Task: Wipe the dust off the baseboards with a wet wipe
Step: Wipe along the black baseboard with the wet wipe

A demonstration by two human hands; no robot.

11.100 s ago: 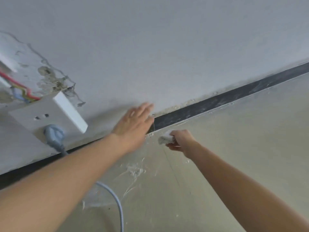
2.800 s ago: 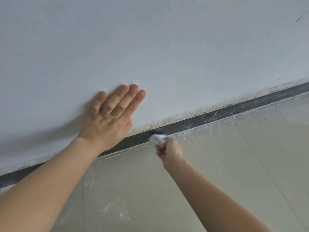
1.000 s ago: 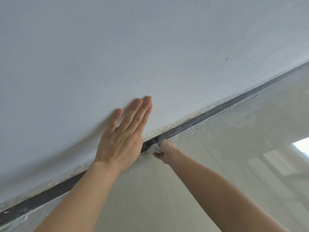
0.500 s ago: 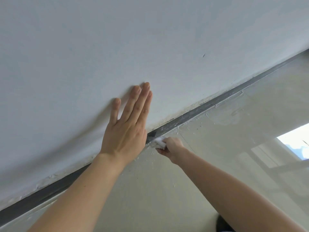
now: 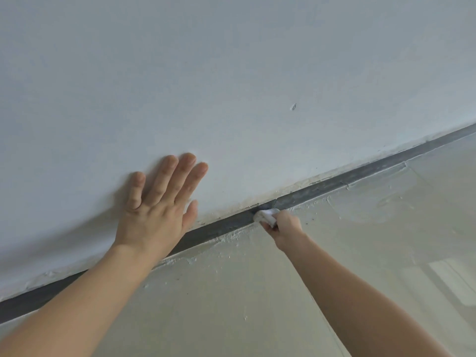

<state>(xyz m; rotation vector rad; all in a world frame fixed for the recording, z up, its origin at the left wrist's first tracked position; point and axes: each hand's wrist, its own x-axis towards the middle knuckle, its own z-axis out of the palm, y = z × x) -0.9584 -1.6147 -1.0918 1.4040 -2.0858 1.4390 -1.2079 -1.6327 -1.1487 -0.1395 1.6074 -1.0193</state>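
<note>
Wiping step in hand. The right hand (image 5: 282, 226) grips a bunched wet wipe (image 5: 266, 215) and presses it against the dark baseboard (image 5: 360, 173), where wall (image 5: 231, 73) meets floor (image 5: 257, 292). The left hand (image 5: 157, 210) lies flat on the wall, fingers straight, holding nothing. Judgement: the stretch to the right looks greyer and is probably not yet wiped. The next move calls for a steady slide along it, with firm pressure on the narrow face.

We see a pale grey wall (image 5: 231, 73) with a small chip (image 5: 293, 106) in it. Below the wall lies a glossy cream floor (image 5: 231, 305), with white plaster crumbs (image 5: 226, 237) strewn near the wall's foot.
</note>
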